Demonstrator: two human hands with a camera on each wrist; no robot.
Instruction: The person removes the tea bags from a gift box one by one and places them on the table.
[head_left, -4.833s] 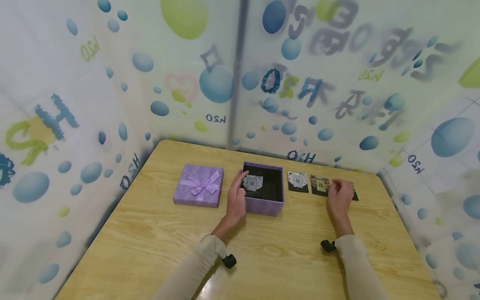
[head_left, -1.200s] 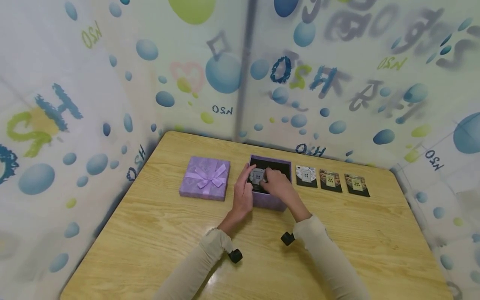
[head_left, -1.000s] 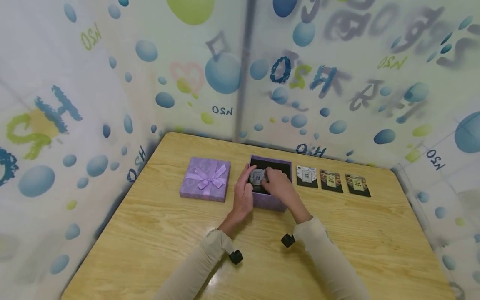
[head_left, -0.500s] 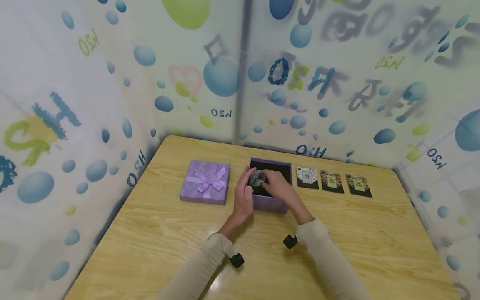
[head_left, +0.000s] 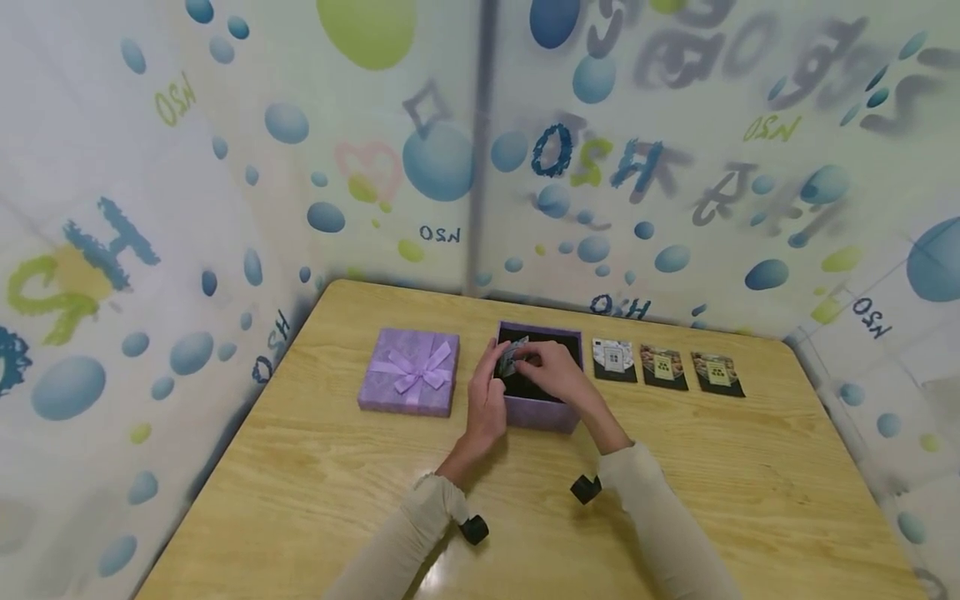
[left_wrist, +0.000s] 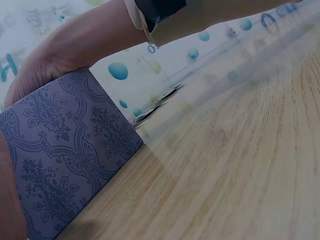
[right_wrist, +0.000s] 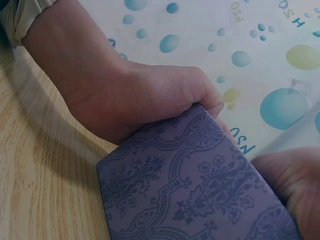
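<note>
A small grey-and-black flat packet (head_left: 512, 357) stands tilted in the open purple gift box (head_left: 542, 414). My right hand (head_left: 553, 371) reaches over the front rim and pinches the packet's right edge between thumb and fingers. Along the box's left side my left hand (head_left: 486, 402) rests with its fingers fairly straight, touching the wall and rim. In the left wrist view the patterned box wall (left_wrist: 70, 150) hides most of both hands' fingers. From the right wrist, the right hand (right_wrist: 145, 97) bends over the rim, its fingertips out of sight inside.
Left of the box lies its purple lid (head_left: 411, 372) with a ribbon bow. To the right, a grey-topped packet (head_left: 614, 361) and two brown-topped packets, a nearer one (head_left: 663, 367) and a farther one (head_left: 717, 373), lie in a row. Printed wall sheets (head_left: 375, 250) border the wooden table (head_left: 300, 483).
My right hand has come from the packet row at the right into the box. Over the last second the packet has tipped up from lying flatter. My left hand stays at the box.
</note>
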